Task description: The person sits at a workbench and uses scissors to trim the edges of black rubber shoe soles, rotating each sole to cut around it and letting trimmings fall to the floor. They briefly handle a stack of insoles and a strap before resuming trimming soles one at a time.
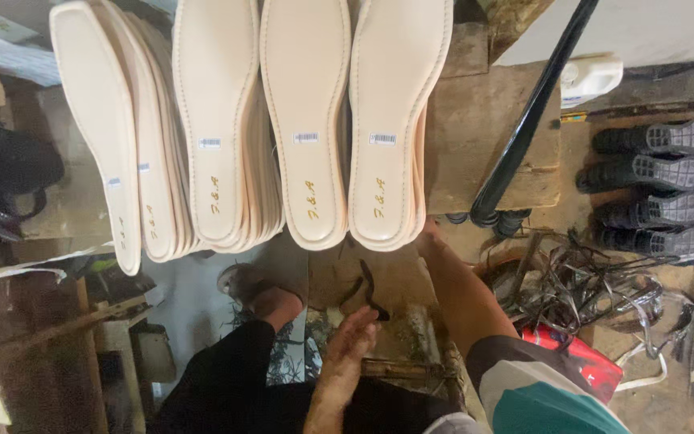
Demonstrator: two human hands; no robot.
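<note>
As we look down from near to far:
Left hand [345,347]: low by our knee, fingers loosely curled, grasping nothing we can make out.
Right hand [427,233]: reaches to the stack's lower edge; its fingers are hidden, so we cannot tell the grip.
Insoles [307,120]: 4 stacks on the bench [491,153], cream, stitched rims, small labels.
Handling: likely light, thin, bendy; we judge the heel edge best for hold.
Far right: 4 black soles [656,185].
</note>
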